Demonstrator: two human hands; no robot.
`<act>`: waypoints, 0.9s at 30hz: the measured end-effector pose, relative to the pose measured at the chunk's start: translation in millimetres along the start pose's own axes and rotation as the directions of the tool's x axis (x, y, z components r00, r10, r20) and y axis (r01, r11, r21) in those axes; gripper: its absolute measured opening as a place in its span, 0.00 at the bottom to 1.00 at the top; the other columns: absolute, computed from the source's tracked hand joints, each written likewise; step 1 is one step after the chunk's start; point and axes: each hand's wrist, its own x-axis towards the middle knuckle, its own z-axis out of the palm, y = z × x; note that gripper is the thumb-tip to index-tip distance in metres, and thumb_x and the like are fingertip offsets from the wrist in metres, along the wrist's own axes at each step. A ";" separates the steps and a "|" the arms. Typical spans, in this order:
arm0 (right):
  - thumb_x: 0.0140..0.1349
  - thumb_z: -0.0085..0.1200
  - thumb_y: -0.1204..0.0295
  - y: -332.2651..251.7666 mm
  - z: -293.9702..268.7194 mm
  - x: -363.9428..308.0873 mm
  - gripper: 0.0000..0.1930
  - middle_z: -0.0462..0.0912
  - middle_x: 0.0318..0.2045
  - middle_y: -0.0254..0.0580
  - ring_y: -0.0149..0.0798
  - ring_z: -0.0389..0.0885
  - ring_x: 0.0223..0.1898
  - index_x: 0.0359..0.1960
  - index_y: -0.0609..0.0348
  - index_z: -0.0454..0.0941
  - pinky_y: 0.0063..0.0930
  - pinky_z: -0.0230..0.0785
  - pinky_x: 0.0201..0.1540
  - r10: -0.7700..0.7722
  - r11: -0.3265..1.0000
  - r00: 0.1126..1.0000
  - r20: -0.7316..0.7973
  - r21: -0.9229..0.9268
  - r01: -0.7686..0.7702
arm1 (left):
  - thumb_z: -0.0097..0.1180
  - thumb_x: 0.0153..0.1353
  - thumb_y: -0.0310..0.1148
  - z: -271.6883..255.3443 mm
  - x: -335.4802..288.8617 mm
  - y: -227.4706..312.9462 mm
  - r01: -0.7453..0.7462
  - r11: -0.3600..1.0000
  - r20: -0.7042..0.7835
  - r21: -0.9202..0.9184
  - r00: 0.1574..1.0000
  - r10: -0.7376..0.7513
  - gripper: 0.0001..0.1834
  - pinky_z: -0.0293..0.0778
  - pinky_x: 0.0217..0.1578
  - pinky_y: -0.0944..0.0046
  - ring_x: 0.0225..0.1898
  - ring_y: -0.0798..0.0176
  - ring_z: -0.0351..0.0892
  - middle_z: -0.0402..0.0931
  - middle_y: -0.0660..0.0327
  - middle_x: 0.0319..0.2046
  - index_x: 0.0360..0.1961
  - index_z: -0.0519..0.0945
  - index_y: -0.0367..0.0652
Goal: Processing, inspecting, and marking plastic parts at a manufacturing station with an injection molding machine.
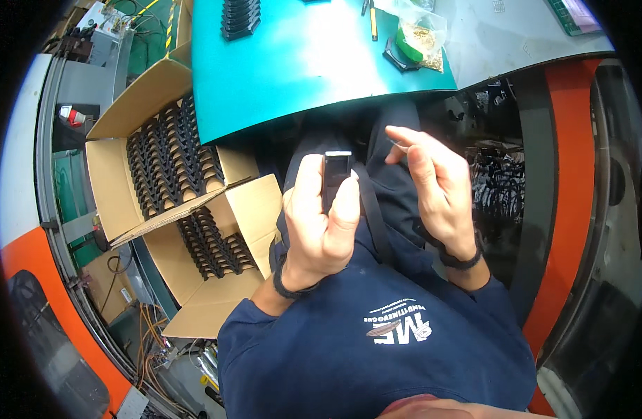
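Observation:
My left hand (321, 223) is closed around a small black rectangular part (336, 174), held upright over my lap with a pale strip along its top edge. To its right, my right hand (439, 181) is raised with fingers bent. A thin, light sliver (399, 145) shows at its fingers, too small to name. The hands are apart, both just short of the table's near edge.
A green mat (265, 84) covers the table, bearing stacked black parts (240, 17), a yellow-black pen-like tool (374, 24) and a clear bag of small golden pieces (422, 38). At left, open cardboard boxes (112, 174) hold rows of black parts. An orange post (569, 174) stands right.

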 end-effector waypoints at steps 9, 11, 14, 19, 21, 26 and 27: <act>0.49 0.70 0.68 -18.9 8.4 1.9 0.19 0.79 0.23 0.39 0.38 0.75 0.23 0.41 0.64 0.80 0.28 0.67 0.26 -0.535 0.739 0.845 0.013 -0.477 0.475 | 0.53 0.61 0.30 1.1 -0.6 0.0 -0.102 0.985 -0.042 0.139 0.993 0.109 0.10 0.66 0.21 0.66 0.19 0.65 0.70 0.71 0.57 0.20 0.33 0.72 0.31; 0.48 0.70 0.69 -19.4 12.1 2.2 0.18 0.78 0.23 0.39 0.38 0.74 0.22 0.40 0.63 0.80 0.28 0.67 0.26 -0.526 0.747 0.851 -0.001 -0.479 0.461 | 0.53 0.61 0.30 3.2 0.2 0.2 -0.110 0.984 -0.058 0.140 0.991 0.119 0.10 0.66 0.21 0.65 0.18 0.63 0.71 0.71 0.55 0.20 0.32 0.72 0.31; 0.48 0.70 0.69 -18.8 15.3 2.2 0.17 0.78 0.22 0.39 0.38 0.74 0.22 0.38 0.63 0.80 0.29 0.66 0.25 -0.522 0.752 0.853 -0.020 -0.483 0.448 | 0.52 0.62 0.28 4.8 1.2 -1.8 -0.122 0.981 -0.087 0.149 0.987 0.136 0.08 0.66 0.21 0.64 0.19 0.62 0.71 0.71 0.55 0.20 0.32 0.73 0.31; 0.48 0.69 0.70 -17.1 17.9 2.7 0.16 0.77 0.22 0.39 0.38 0.73 0.21 0.36 0.64 0.80 0.29 0.66 0.24 -0.526 0.752 0.850 -0.036 -0.486 0.445 | 0.53 0.62 0.28 4.3 2.1 -5.5 -0.149 0.965 -0.106 0.216 0.979 0.174 0.08 0.65 0.21 0.63 0.18 0.61 0.71 0.71 0.55 0.19 0.30 0.73 0.32; 0.48 0.69 0.70 -17.9 18.8 2.8 0.15 0.77 0.21 0.39 0.38 0.73 0.21 0.36 0.63 0.80 0.29 0.66 0.24 -0.518 0.754 0.855 -0.036 -0.491 0.436 | 0.53 0.62 0.27 5.4 2.1 -6.1 -0.151 0.962 -0.121 0.227 0.976 0.182 0.08 0.65 0.21 0.63 0.18 0.60 0.71 0.71 0.55 0.19 0.29 0.74 0.33; 0.48 0.69 0.70 -19.2 20.3 1.8 0.15 0.76 0.21 0.39 0.38 0.73 0.21 0.36 0.63 0.80 0.28 0.66 0.23 -0.501 0.762 0.864 -0.038 -0.492 0.420 | 0.55 0.61 0.27 6.1 2.4 -5.6 -0.161 0.946 -0.149 0.281 0.967 0.209 0.09 0.65 0.21 0.62 0.20 0.59 0.71 0.71 0.56 0.19 0.27 0.74 0.33; 0.48 0.69 0.70 -19.9 20.5 1.4 0.15 0.76 0.20 0.39 0.38 0.73 0.20 0.36 0.63 0.80 0.28 0.66 0.23 -0.495 0.765 0.868 -0.037 -0.492 0.415 | 0.55 0.61 0.27 6.1 2.3 -5.9 -0.164 0.945 -0.151 0.284 0.965 0.213 0.09 0.65 0.21 0.62 0.20 0.59 0.71 0.71 0.56 0.19 0.27 0.74 0.33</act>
